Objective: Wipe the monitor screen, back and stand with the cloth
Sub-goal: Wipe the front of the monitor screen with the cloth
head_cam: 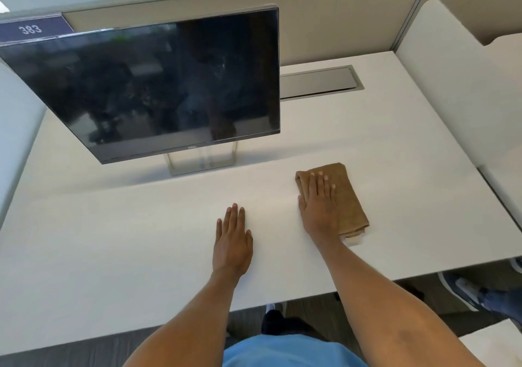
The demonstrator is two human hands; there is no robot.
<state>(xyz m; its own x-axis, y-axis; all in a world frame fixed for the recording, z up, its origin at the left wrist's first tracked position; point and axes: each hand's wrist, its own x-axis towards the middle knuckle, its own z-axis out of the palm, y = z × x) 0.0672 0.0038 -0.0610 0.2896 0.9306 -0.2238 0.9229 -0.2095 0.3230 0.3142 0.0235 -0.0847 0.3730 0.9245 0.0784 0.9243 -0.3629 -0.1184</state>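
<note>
A black monitor [158, 84] with a dark, switched-off screen stands on a silver stand [202, 160] at the back left of the white desk [113, 239]. Its back is hidden. A folded brown cloth [348, 197] lies flat on the desk, right of the stand. My right hand [319, 203] rests palm down on the cloth's left half, fingers stretched out, not gripping it. My left hand [233, 239] lies flat on the bare desk, fingers straight, holding nothing, well in front of the monitor.
A grey cable hatch [319, 81] is set into the desk behind the monitor's right edge. Beige partitions [339, 22] wall the back, and white dividers [452, 84] close both sides. A shoe [466, 290] shows on the floor at the right.
</note>
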